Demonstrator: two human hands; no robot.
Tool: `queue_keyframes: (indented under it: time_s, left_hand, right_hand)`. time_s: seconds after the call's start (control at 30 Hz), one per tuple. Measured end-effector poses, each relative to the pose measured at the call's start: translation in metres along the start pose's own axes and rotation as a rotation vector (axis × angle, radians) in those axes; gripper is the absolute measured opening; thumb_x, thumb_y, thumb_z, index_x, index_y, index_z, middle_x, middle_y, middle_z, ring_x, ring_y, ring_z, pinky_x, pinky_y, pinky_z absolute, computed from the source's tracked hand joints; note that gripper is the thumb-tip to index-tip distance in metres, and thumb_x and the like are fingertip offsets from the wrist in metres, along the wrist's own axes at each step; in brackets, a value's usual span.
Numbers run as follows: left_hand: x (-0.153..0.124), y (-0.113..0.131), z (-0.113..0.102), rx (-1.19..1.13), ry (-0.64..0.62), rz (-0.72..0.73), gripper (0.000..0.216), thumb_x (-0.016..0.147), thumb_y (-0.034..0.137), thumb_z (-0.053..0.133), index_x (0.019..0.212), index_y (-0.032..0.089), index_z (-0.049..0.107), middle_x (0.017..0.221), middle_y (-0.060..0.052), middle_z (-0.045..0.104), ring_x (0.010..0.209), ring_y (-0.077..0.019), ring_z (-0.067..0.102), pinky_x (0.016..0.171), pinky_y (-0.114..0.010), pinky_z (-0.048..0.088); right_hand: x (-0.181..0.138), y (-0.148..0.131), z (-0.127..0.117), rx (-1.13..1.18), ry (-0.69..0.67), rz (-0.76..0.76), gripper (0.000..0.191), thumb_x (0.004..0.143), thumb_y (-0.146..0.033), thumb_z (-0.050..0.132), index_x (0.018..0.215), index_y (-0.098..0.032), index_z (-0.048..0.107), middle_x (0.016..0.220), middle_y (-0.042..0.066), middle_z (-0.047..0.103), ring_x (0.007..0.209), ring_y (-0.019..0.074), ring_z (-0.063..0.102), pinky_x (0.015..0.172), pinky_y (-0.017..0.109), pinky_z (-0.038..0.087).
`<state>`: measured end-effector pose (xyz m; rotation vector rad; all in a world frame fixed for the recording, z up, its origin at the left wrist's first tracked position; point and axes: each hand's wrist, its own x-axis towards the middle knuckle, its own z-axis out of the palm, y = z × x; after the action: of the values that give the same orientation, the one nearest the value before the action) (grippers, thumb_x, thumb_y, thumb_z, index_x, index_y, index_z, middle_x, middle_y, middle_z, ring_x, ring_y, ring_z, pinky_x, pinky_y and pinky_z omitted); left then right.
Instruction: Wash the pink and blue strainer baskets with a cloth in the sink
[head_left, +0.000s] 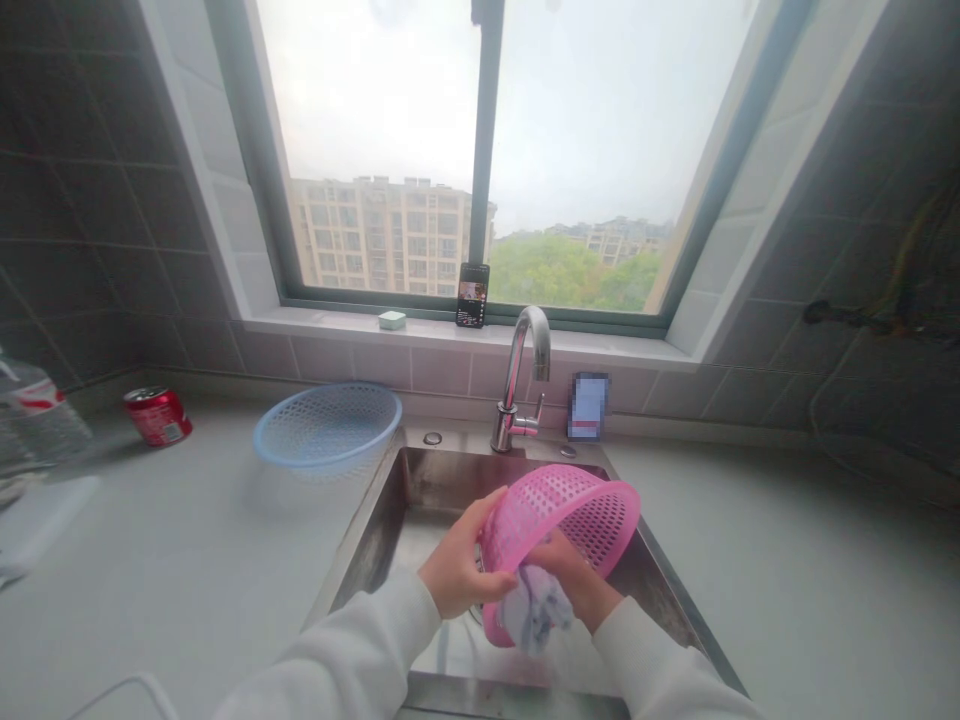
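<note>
Over the sink [427,690] a pink plastic colander [559,495] is tilted on its side, its opening turned toward the right and toward me. My left hand [465,565] grips its rim from the left, thumb at the front edge. Inside the bowl, my right hand [574,575] holds a pale patterned cloth [536,605] against the colander's wall. The cloth hangs out over the lower rim. Most of my right fingers are hidden by the cloth and the colander.
Behind the sink stands a chrome faucet [517,385]. On the left counter are a blue colander [330,430], a red can [158,415] and a clear plastic bottle [41,410]. One phone [472,295] leans on the window; another phone [588,405] stands right of the faucet.
</note>
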<state>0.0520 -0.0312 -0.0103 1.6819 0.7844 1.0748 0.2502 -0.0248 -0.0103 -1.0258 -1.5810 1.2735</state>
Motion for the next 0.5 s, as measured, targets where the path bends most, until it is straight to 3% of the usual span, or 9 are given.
queue_keyframes:
  time_s: [0.07, 0.13, 0.3, 0.43, 0.5]
  left_hand:
    - [0.000, 0.000, 0.000, 0.027, -0.002, 0.008, 0.108, 0.062, 0.050, 0.087, 0.154, 0.018, 0.041, 0.156, -0.018, 0.045, 0.141, -0.0422, 0.044, 0.121, -0.055, 0.031]
    - [0.000, 0.000, -0.001, 0.050, -0.011, 0.014, 0.109, 0.061, 0.051, 0.088, 0.154, 0.018, 0.042, 0.155, -0.018, 0.046, 0.141, -0.0424, 0.044, 0.122, -0.055, 0.030]
    - [0.001, -0.003, -0.001, 0.033, -0.019, 0.007, 0.111, 0.060, 0.052, 0.089, 0.155, 0.019, 0.041, 0.155, -0.017, 0.046, 0.141, -0.0423, 0.044, 0.122, -0.055, 0.029]
    - [-0.001, -0.002, 0.000, 0.036, 0.000, 0.034, 0.107, 0.063, 0.047, 0.087, 0.155, 0.019, 0.040, 0.155, -0.017, 0.046, 0.141, -0.0417, 0.044, 0.122, -0.055, 0.030]
    - [-0.001, 0.001, 0.000, 0.063, -0.005, 0.035, 0.107, 0.061, 0.043, 0.088, 0.154, 0.020, 0.042, 0.155, -0.017, 0.047, 0.141, -0.0417, 0.044, 0.123, -0.055, 0.029]
  right_hand:
    - [0.005, 0.000, 0.010, 0.019, -0.045, 0.059, 0.043, 0.065, -0.023, 0.079, 0.108, -0.023, 0.076, 0.109, 0.010, 0.077, 0.108, 0.0337, 0.070, 0.098, 0.051, 0.056]
    - [0.004, 0.001, 0.006, 0.000, -0.041, 0.035, 0.041, 0.062, -0.021, 0.081, 0.103, -0.024, 0.077, 0.112, 0.010, 0.076, 0.111, 0.0337, 0.068, 0.101, 0.051, 0.053]
    - [-0.008, 0.002, -0.023, -0.057, 0.095, -0.261, 0.030, 0.058, -0.038, 0.087, 0.085, -0.027, 0.078, 0.106, 0.007, 0.077, 0.116, 0.0367, 0.064, 0.111, 0.056, 0.044]
    - [0.002, 0.000, -0.002, -0.007, -0.048, -0.017, 0.033, 0.067, -0.038, 0.081, 0.097, -0.024, 0.077, 0.099, 0.008, 0.078, 0.105, 0.0330, 0.069, 0.103, 0.054, 0.051]
    - [0.007, 0.001, 0.008, -0.042, -0.033, 0.009, 0.033, 0.066, -0.032, 0.083, 0.099, -0.026, 0.077, 0.100, 0.008, 0.078, 0.104, 0.0322, 0.070, 0.101, 0.053, 0.052]
